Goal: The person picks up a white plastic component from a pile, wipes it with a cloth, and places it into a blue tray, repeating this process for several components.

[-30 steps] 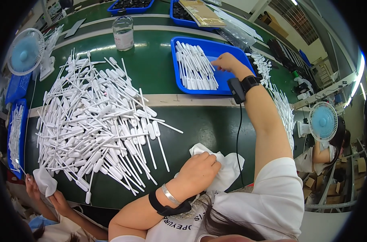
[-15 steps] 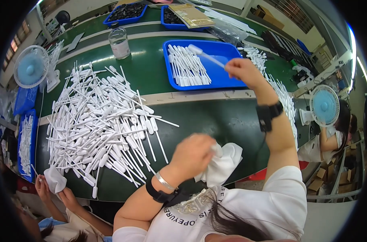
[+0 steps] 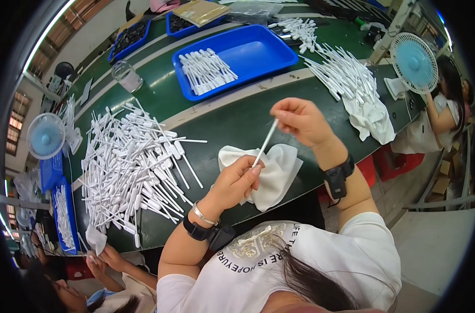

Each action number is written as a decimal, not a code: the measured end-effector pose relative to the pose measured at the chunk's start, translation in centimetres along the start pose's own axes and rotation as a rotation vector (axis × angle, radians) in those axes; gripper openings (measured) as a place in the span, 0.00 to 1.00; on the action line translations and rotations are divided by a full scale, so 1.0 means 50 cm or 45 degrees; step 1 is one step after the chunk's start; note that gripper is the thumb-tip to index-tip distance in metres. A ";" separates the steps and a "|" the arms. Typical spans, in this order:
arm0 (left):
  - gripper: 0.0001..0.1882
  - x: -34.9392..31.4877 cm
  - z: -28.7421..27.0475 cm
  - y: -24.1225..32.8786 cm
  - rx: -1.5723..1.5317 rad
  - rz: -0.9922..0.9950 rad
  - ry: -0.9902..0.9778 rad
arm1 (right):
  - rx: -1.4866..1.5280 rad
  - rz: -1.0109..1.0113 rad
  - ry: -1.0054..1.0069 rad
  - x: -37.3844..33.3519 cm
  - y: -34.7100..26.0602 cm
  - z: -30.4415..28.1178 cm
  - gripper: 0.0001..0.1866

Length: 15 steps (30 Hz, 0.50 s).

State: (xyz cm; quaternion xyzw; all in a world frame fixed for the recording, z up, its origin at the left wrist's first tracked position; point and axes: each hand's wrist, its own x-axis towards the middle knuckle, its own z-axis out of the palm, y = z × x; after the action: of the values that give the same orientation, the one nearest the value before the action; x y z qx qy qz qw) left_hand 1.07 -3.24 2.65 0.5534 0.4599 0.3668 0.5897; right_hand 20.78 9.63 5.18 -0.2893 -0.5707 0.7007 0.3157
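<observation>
Between my hands is a thin white plastic stick [image 3: 265,142], held tilted over the table. Its upper end is pinched in the fingertips of my right hand [image 3: 300,121]. My left hand [image 3: 235,182] closes around the lower end and hides it. Beside and under my left hand, a crumpled white cloth [image 3: 279,175] lies near the table edge. To the left spreads a large loose pile of white sticks with broad oblong heads [image 3: 130,167]. Beyond my hands stands a blue tray [image 3: 261,49], with similar sticks [image 3: 206,70] lined up in its left part.
At the right lie more white sticks [image 3: 347,73] and another white cloth [image 3: 372,121]. Fans [image 3: 414,62] stand at both sides. A clear bottle [image 3: 127,77] is at the back left. Another person's hands [image 3: 104,258] hold a white cloth [image 3: 95,240] at the lower left.
My right hand has come back from above the blue tray, where it held a stick, to the stick by my left hand. Whether it is the same stick, I cannot tell. The view has shifted.
</observation>
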 end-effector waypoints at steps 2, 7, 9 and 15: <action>0.12 0.001 0.012 -0.015 -0.215 -0.132 -0.071 | 0.380 -0.051 0.044 -0.007 0.034 0.019 0.09; 0.12 0.012 0.023 -0.016 -0.200 -0.205 -0.042 | 0.359 0.013 0.034 -0.009 0.081 0.044 0.09; 0.11 0.014 0.023 -0.016 -0.217 -0.235 -0.035 | 0.330 0.053 0.011 -0.002 0.090 0.047 0.09; 0.12 0.019 0.016 -0.020 -0.322 -0.295 -0.067 | 0.313 0.110 -0.011 0.003 0.089 0.045 0.09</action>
State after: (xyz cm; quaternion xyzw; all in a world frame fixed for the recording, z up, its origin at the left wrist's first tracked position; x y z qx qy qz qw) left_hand 2.03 -2.69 1.52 0.4276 0.4550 0.3367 0.7048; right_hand 18.47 7.71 1.19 -0.2697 -0.4687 0.7796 0.3159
